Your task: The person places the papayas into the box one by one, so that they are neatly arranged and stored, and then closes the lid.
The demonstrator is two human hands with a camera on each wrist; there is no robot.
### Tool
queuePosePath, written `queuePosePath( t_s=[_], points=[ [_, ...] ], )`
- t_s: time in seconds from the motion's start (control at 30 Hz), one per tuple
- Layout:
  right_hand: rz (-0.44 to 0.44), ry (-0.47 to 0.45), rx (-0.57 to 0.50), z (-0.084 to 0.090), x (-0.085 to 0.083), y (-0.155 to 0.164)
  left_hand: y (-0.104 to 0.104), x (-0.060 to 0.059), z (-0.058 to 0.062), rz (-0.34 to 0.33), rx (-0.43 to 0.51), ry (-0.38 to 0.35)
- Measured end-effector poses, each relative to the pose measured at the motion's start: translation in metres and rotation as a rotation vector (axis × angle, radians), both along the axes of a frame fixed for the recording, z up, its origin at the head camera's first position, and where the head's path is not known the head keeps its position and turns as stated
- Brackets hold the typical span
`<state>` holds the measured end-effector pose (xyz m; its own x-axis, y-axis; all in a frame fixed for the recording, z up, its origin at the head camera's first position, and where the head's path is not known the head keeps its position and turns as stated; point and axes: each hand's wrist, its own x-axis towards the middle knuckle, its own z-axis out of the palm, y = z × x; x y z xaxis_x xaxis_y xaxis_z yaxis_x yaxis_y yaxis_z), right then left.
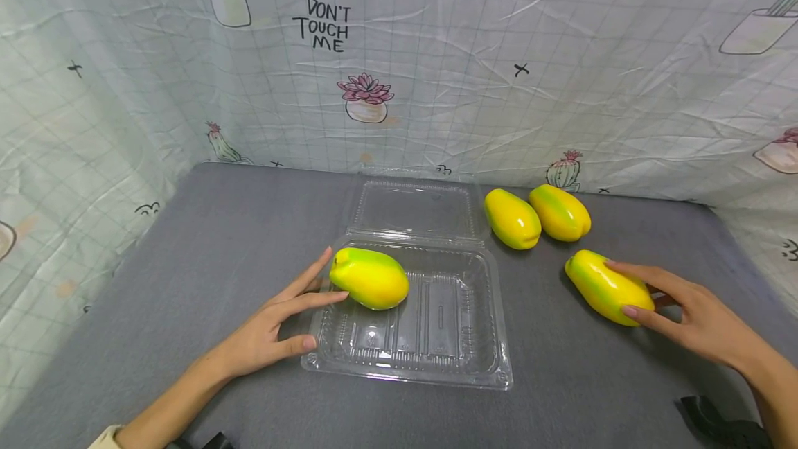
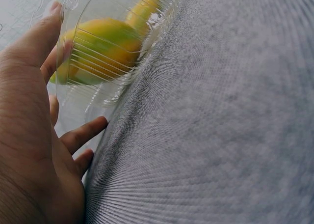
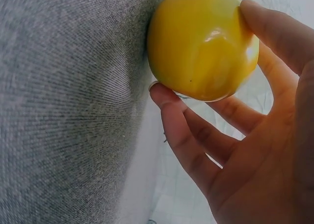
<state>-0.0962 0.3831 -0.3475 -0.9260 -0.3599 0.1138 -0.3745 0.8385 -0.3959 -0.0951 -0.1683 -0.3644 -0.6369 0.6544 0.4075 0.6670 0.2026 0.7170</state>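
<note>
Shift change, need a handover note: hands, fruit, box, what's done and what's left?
Left hand: open, fingers straight, touching the mango in the box and the box edge.
Right hand: fingers round the near mango, which lies on the grey table right of the box.
Two more mangoes sit side by side behind, right of the open lid.
Done: one mango in the box. Left, judging by the layout: three mangoes still out, lid open.
</note>
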Motion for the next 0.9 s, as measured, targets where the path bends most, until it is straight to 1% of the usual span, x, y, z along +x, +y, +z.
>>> queuePosePath(
  t_s=[0.17, 0.4, 0.6, 0.7, 0.9],
  points=[
    [0.026, 0.011, 0.0, 0.0013, 0.0001, -0.0015, -0.0005, 0.0, -0.0003, -0.003, 0.002, 0.005],
    [0.004, 0.019, 0.03, 0.0017, 0.0005, -0.0024, -0.0006, -0.0004, -0.0003, -0.004, 0.001, 0.008],
    [-0.025, 0.021, 0.035, 0.0025, 0.0011, -0.0032, -0.0008, -0.001, -0.0007, -0.008, 0.007, 0.012],
    [-0.035, 0.013, 0.026, 0.0037, 0.0014, -0.0041, -0.0008, -0.0008, -0.0007, -0.001, 0.002, 0.011],
    [-0.02, 0.006, -0.026, 0.0056, 0.0024, -0.0074, -0.0011, -0.0001, 0.0002, 0.006, -0.006, -0.002]
  ],
)
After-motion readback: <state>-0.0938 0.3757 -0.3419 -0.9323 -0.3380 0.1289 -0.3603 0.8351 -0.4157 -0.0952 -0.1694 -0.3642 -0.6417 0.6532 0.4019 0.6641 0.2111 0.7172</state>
